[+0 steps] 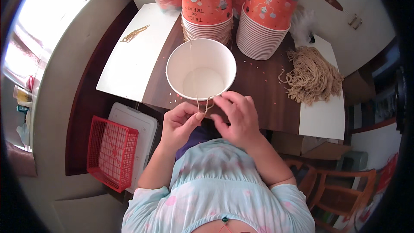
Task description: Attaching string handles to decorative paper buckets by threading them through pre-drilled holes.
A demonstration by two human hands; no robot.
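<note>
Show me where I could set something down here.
Most room: the left white board, nearer than the tan bundle. Some: the right white board, nearer than the cord heap. Crowded: the back, by bucket stacks; front middle, by the open bucket.

Paper bucket [200, 75]: plain white interior, white rim. Twine [197, 82]: pale tan. Stacked printed buckets [206, 4]: orange with teal band, white ghost, small cartoon figures, dark specks, white rims. Cord pile [312, 75]: tan-brown. Tabletop [258, 88]: dark brown woodgrain, white side panels [133, 56]. Basket [113, 153]: solid red, lattice. Top [207, 185]: pale aqua, pink spots, darker smudgy chest band. Pendant [224, 219]: dark green.
</note>
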